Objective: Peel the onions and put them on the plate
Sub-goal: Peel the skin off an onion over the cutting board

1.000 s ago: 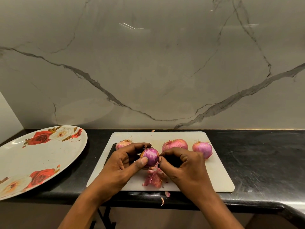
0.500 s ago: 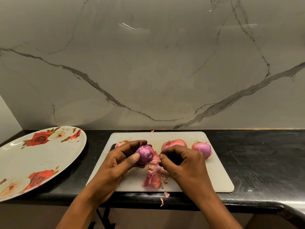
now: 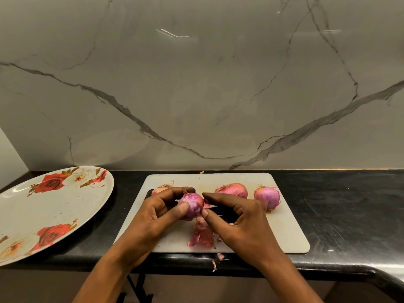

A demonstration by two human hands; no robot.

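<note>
While your left hand (image 3: pixel 153 217) grips the half-peeled onion (image 3: pixel 192 204) just above the white cutting board (image 3: pixel 284 232), thumb curled against its near side and fingers wrapped over its far side, your right hand (image 3: pixel 240 224) meets it from the right. The right index fingertip touches the onion's upper right and the thumb presses lower on the same side, so that hand pinches at the onion; its other fingers are bent loosely behind. Glossy purple flesh shows on most of the onion, with a bit of dry skin at its top.

Three unpeeled onions sit along the far part of the board: the left onion (image 3: pixel 160 190), mostly hidden behind your left fingers, the middle onion (image 3: pixel 231 190), just beyond your right index finger, and the right onion (image 3: pixel 266 197), near the board's right side. A pile of peels (image 3: pixel 202 237) lies on the near part of the board, between your wrists, and two skin scraps (image 3: pixel 220 256) rest on the black counter (image 3: pixel 338 204) just off the board's near edge.

The rose-patterned plate (image 3: pixel 43 211) stands on the counter to the left, well apart from the onion in your hands. A veined marble wall (image 3: pixel 196 84) rises behind.
</note>
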